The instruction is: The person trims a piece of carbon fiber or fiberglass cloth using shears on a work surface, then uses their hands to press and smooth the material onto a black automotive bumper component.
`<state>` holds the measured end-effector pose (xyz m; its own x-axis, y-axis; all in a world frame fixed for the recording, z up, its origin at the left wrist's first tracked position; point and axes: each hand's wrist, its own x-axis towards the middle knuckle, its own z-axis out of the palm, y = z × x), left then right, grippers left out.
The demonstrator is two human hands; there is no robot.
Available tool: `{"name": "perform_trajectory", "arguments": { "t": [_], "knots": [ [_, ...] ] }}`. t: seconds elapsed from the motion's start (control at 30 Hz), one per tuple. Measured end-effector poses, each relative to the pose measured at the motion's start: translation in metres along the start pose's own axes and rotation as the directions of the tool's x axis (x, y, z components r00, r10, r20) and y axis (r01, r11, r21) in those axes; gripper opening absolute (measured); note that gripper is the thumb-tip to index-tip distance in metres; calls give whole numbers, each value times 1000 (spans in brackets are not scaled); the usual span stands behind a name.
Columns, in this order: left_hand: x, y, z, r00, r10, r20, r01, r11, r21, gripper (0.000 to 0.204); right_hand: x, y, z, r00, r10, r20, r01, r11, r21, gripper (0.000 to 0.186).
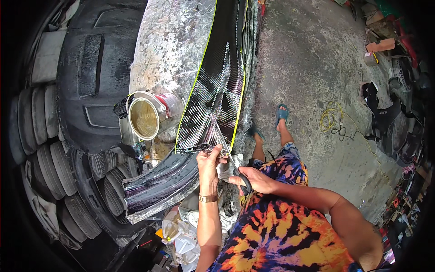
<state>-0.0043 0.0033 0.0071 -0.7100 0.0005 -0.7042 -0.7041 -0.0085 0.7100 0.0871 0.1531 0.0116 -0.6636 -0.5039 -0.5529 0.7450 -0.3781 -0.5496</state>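
Observation:
A long strip of glossy black woven fabric (204,95) with yellow edging runs down the speckled bench (163,45). My left hand (209,167) pinches the strip's near end between thumb and fingers. To its right, my right hand (253,180) grips black-handled scissors (244,183). Their long metal blades reach up over the strip's near end; whether they are open is unclear. A glossy dark curved mould (161,183) with a pale rough edge extends leftward from beneath that end. Left of the strip stands an open metal can (147,117) containing yellowish material.
A black moulded panel (86,54) and stacked tyres (63,167) fill the left side. At right, a coiled yellow cord (331,118) lies on the concrete floor (308,63) beside assorted dark parts (387,124). Crumpled white containers (181,238) sit below the bench.

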Motion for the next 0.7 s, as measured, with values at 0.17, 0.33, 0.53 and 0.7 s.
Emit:
{"name": "perform_trajectory", "arguments": {
  "t": [0.17,0.33,0.53,0.7],
  "knots": [
    [1,-2,-1,1000,14,2,-14,1000,-25,14,4,-18,-2,998,-55,43,56,998,-28,51],
    [1,-2,-1,1000,25,14,-24,998,-57,13,7,-10,-2,997,-68,28,68,997,-23,47],
    [2,-3,-5,999,19,30,-17,999,-41,12,9,-3,-5,999,-37,19,38,999,-31,48],
    [3,-3,-5,999,28,43,-27,999,-17,11,7,-1,-3,1000,2,-8,-2,999,-40,41]
  ]
}}
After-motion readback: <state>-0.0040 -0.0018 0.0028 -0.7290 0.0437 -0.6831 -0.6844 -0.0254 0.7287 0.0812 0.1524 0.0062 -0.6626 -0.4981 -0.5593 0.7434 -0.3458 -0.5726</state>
